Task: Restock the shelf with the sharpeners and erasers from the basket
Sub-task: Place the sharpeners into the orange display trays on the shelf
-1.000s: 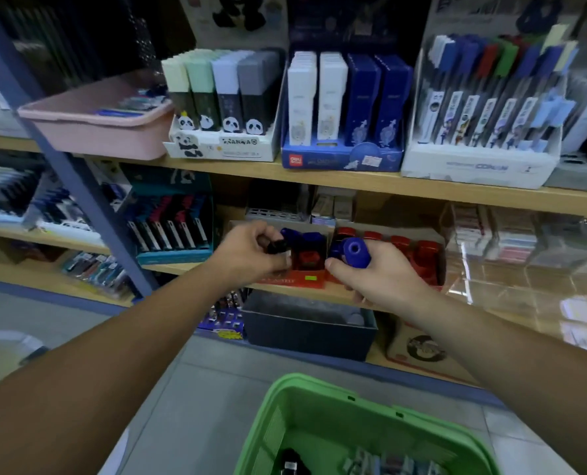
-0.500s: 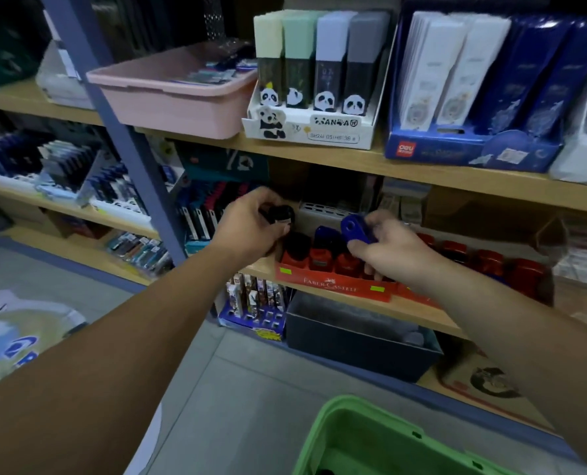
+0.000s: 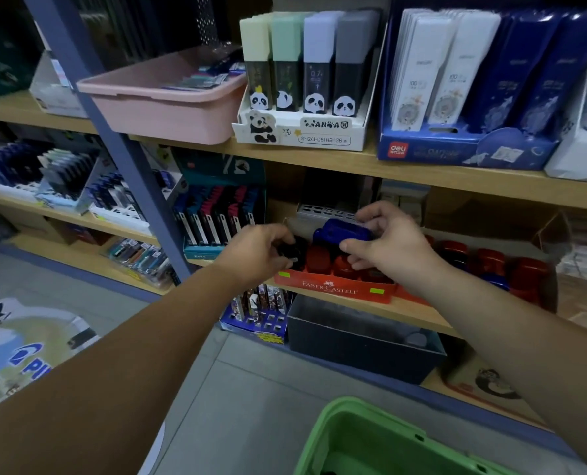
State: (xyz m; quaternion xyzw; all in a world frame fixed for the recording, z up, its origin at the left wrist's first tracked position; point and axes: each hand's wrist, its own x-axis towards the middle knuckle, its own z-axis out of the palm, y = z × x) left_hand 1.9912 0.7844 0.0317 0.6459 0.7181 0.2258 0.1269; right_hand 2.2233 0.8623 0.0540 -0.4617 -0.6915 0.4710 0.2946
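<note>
Wooden mid shelf (image 3: 419, 318) carries red cardboard display tray (image 3: 329, 287) at its front; green plastic basket (image 3: 323, 437) is low in view. Right hand (image 3: 391, 248) pinches blue plastic sharpener (image 3: 343, 231) over tray's back row. Left hand (image 3: 258, 255) grips black round sharpener (image 3: 290, 250) at tray's left end. Risk: slots look packed w/ red sharpeners (image 3: 317, 260) — forcing one in may tip neighbours off the edge.

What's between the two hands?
Red sharpeners in the Faber-Castell tray, flanked by the left hand's black sharpener and the right hand's blue sharpener; head view.

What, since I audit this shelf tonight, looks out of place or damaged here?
Nothing spilled or broken. One blue piece sits low among the red sharpeners, beyond the right hand; too blurred to say more.
</note>
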